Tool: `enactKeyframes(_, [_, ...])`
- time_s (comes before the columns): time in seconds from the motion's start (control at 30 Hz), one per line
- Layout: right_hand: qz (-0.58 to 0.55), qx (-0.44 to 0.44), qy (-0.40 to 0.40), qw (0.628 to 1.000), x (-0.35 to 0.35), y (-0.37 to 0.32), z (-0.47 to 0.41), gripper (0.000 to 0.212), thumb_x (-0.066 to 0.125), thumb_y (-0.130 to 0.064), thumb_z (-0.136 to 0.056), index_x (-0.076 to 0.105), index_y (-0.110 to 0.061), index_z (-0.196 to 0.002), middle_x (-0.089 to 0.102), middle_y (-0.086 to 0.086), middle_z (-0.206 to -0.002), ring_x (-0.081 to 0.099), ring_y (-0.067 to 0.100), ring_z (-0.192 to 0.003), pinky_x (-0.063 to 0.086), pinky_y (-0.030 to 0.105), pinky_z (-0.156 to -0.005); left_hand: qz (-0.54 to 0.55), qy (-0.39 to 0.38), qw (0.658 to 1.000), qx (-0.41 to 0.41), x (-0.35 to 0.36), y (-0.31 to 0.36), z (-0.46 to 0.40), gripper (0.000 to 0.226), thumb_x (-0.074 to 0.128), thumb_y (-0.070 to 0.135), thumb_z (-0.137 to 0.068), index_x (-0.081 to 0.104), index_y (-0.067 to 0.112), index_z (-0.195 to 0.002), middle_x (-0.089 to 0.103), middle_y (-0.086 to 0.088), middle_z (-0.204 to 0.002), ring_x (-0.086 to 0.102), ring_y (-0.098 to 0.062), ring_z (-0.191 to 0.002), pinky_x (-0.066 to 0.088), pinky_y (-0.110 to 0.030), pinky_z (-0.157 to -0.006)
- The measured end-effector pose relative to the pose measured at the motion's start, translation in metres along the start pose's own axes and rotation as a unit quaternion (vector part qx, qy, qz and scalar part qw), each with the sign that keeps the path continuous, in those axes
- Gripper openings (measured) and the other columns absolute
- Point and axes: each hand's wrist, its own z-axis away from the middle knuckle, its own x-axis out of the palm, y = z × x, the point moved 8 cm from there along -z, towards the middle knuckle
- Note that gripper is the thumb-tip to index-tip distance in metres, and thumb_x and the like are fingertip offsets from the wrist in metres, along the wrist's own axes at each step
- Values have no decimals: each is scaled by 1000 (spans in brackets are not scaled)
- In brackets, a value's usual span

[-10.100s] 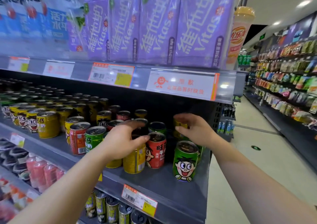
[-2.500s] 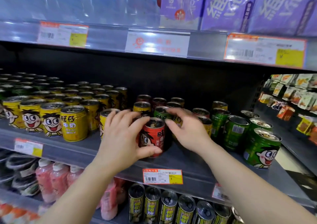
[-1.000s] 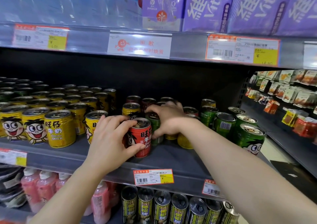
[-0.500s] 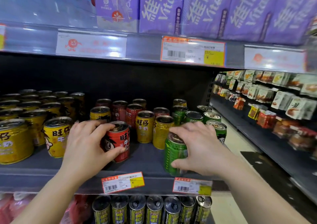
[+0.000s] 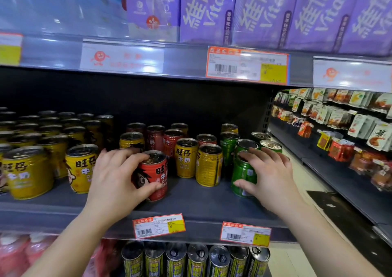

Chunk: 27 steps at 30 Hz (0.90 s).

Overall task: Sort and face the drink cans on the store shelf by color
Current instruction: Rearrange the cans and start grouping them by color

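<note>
Left hand (image 5: 115, 178) gripping red can (image 5: 156, 176), right hand (image 5: 270, 176) gripping green can (image 5: 242, 174), purple Vitas cartons (image 5: 263, 11) above

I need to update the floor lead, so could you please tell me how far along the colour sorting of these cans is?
Done: the yellow cans on the left stand grouped. In hand: the left hand grips a red can at the front, and the right hand grips a green can near the other green cans. Left: two yellow cans and the red cans behind remain mixed mid-shelf.
</note>
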Motion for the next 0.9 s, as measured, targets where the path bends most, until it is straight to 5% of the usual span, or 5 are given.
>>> enactKeyframes(0.3, [33,66,29,997,-1,-10,-8,76,82,-52,-58,57,-28,-125,58,5,-131,45,35,-126,30,54,-100,6,8,1000,-8,-3,1,0,72,55,73,-61,64,21,-110,62,-3,-105,54,-30,-104,35,-60,-99])
enactKeyframes(0.53, [-106,-60,54,991,-11,-84,-16,67,72,-48,-74,49,-29,-134,50,1,-137,40,26,-130,34,41,-103,52,1,998,-35,-11,-7,6,81,58,77,-59,57,25,-122,53,-6,-125,40,-28,-124,31,-59,-104])
enactKeyframes(0.67, [-129,-63,35,989,-7,-97,-29,67,65,-47,-81,40,-30,-140,42,-4,-145,31,21,-135,27,35,-110,56,32,995,-76,-32,-22,6,85,55,79,-58,58,23,-122,50,-6,-133,37,-28,-128,25,-43,-107])
enactKeyframes(0.9, [-196,-92,-1,976,-2,-123,-25,63,64,-47,-81,40,-34,-138,46,-6,-140,36,20,-132,32,36,-109,41,-21,986,-159,-41,-71,7,102,47,86,-50,51,25,-131,43,-9,-141,29,-29,-134,26,-47,-109])
